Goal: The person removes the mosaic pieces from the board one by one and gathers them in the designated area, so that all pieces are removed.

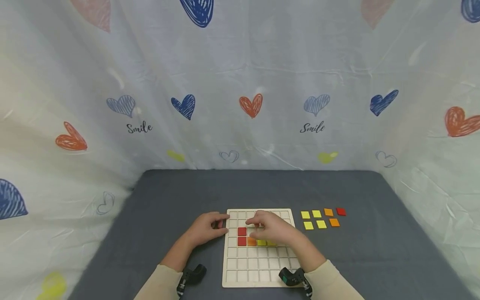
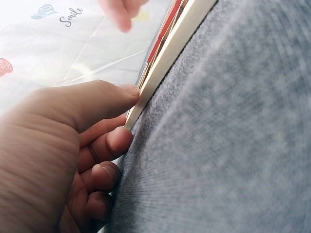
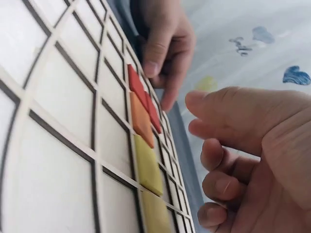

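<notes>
A pale gridded board (image 1: 242,276) lies on the dark cloth. My left hand (image 1: 205,227) is at its left side, with thumb and index fingertips touching the edge, spaced apart along it. Over the board hovers my right hand (image 1: 275,227), fingers loosely bent and nothing visible between thumb and index. Two red tiles (image 1: 241,231) sit one above the other in the grid. Beside the lower one comes an orange tile (image 3: 141,119), then yellow tiles (image 3: 148,165) in the same row, partly covered by the right hand in the head view.
Right of the board, loose tiles lie in two rows on the table (image 1: 375,258): several yellow tiles (image 1: 308,225), two orange tiles (image 1: 334,222) and one red tile (image 1: 341,211). A white curtain (image 1: 277,137) printed with hearts hangs behind and at both sides.
</notes>
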A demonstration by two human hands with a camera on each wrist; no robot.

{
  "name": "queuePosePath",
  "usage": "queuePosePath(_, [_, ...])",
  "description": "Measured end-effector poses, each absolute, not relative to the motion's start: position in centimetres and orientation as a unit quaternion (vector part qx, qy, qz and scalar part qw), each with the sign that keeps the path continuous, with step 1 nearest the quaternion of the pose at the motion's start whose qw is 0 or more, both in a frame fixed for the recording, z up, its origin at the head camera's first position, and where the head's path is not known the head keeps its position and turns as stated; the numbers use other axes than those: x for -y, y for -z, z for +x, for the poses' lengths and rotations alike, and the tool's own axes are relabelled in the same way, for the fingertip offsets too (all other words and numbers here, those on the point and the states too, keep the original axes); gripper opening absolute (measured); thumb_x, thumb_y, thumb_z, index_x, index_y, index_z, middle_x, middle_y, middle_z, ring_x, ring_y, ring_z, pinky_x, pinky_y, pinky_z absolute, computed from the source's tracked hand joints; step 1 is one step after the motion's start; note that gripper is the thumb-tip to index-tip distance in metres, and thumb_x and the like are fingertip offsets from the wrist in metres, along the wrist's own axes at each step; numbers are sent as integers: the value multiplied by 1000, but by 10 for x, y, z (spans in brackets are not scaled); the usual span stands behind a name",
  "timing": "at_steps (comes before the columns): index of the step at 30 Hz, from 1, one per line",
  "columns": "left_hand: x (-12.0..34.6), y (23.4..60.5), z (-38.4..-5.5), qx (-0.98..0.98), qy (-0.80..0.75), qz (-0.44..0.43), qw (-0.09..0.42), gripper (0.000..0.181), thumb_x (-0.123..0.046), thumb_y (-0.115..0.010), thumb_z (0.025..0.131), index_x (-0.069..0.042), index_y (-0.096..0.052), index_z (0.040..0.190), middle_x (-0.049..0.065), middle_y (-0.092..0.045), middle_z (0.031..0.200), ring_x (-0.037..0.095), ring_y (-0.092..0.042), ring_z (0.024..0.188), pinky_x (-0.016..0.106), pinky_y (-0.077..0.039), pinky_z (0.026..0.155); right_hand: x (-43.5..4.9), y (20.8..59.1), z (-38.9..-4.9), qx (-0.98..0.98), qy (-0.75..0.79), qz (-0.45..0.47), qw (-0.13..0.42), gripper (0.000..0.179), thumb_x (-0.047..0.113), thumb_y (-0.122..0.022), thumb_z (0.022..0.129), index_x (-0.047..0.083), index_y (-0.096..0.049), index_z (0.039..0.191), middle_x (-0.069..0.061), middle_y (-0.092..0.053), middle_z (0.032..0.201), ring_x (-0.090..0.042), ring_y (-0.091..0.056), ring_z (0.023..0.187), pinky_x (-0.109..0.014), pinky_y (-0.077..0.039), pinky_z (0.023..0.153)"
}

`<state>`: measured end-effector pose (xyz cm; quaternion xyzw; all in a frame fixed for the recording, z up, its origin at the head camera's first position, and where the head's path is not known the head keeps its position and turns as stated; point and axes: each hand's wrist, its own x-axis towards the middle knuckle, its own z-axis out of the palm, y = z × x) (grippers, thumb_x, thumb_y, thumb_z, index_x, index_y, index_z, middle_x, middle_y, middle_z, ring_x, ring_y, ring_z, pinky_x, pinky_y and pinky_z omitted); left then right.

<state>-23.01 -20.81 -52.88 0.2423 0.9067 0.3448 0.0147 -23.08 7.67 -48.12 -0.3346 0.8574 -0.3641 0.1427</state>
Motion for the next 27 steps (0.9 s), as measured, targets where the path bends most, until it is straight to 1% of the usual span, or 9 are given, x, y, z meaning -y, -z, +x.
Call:
queuePosePath(4, [207, 527, -230, -906, -348, 241, 20, 42, -23, -78, 94, -10, -70, 133, -10, -52, 79, 4, -40, 61, 27, -38, 61, -71, 484, -230, -873, 331, -334, 132, 36, 12, -75, 92, 4, -73, 127, 1, -56, 88, -11, -45, 72, -29, -41, 65])
queuePosePath(8, [206, 527, -231, -906, -347, 242, 20, 41, -23, -78, 94, -10, -70, 133, -9, -52, 80, 4, -40, 62, 27, -38, 61, -67, 487, -230, -882, 287, -359, 104, 32, 11, -75, 91, 4, -74, 122, 1, -52, 82, -9, -40, 69, -27, -36, 62])
queuePosePath(11, [206, 527, -232, -906, -346, 241, 17, 41, -22, -78, 94, -11, -71, 132, -9, -52, 80, 4, -41, 62, 27, -38, 61, -65, 489, -230, -882, 271, -376, 84, 29, 11, -75, 91, 3, -75, 119, 3, -50, 80, -8, -39, 68, -27, -35, 62])
queuePosePath(13, [206, 527, -233, -907, -346, 239, 16, 40, -23, -79, 93, -11, -71, 131, -8, -52, 79, 5, -41, 62, 27, -38, 61, -64, 490, -229, -881, 273, -378, 80, 27, 11, -76, 92, 3, -76, 117, 4, -49, 78, -9, -39, 68, -27, -35, 61])
queuePosePath(16, [206, 528, -233, -908, -346, 237, 16, 40, -23, -79, 93, -12, -72, 130, -8, -52, 79, 5, -42, 62, 27, -38, 60, -62, 490, -227, -883, 282, -364, 90, 27, 10, -76, 92, 2, -76, 118, 5, -49, 78, -9, -41, 68, -27, -36, 62])
queuePosePath(19, [206, 528, -232, -907, -346, 238, 15, 39, -23, -79, 93, -11, -72, 130, -8, -53, 79, 5, -41, 62, 27, -38, 60, -60, 490, -225, -888, 300, -331, 106, 28, 9, -76, 92, 2, -76, 119, 4, -51, 78, -10, -43, 68, -28, -38, 62])
queuePosePath(21, [207, 529, -232, -907, -348, 238, 15, 39, -23, -79, 93, -11, -72, 130, -8, -53, 79, 4, -41, 61, 27, -38, 60, -58, 490, -223, -891, 312, -311, 108, 28, 8, -75, 92, 1, -76, 120, 5, -53, 80, -10, -45, 69, -28, -40, 62])
queuePosePath(23, [207, 529, -232, -906, -350, 238, 15, 39, -22, -79, 92, -11, -72, 129, -8, -53, 79, 5, -41, 62, 27, -39, 61, -56, 490, -222, -893, 325, -292, 104, 28, 8, -74, 92, 1, -76, 119, 5, -55, 82, -10, -47, 70, -28, -42, 63])
queuePosePath(27, [207, 528, -231, -904, -353, 240, 16, 38, -22, -79, 92, -11, -72, 129, -8, -53, 79, 5, -42, 62, 27, -39, 61, -52, 492, -219, -897, 337, -276, 77, 23, 7, -73, 92, 2, -78, 114, 5, -55, 81, -10, -47, 67, -28, -42, 62])
